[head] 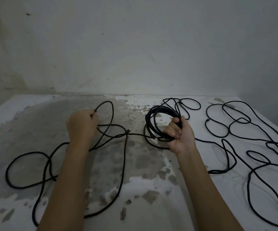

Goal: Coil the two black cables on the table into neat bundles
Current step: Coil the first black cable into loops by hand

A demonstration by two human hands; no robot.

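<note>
Head view. The right hand [181,135] is gripping a part-wound bundle of thin black cable [151,114]. Its fingers [170,130] are curling tight round several stacked turns at the ring's lower right. The ring is standing on edge over the worn, paint-flaked white worktop [151,205]; whether its bottom is touching cannot be told.

The left hand [82,125] is closing on a single strand of the same cable, fingers wrapped round it at the far side of the fist. A tall loop [109,107] is arching beyond the knuckles.

The uncoiled slack [124,164] is lying left of the bundle, trailing between the forearms and out past the left one. It is running roughly side to side where it is entering the ring, and crossing itself midway between the hands. The left hand is the nearer one to this slack. The next turn is likely calling for it to carry the strand rightward to the gripping hand, with the crossing liable to snag.

The second black cable [251,139] is sprawling in open loops at the worktop's right, with neither hand on it.
</note>
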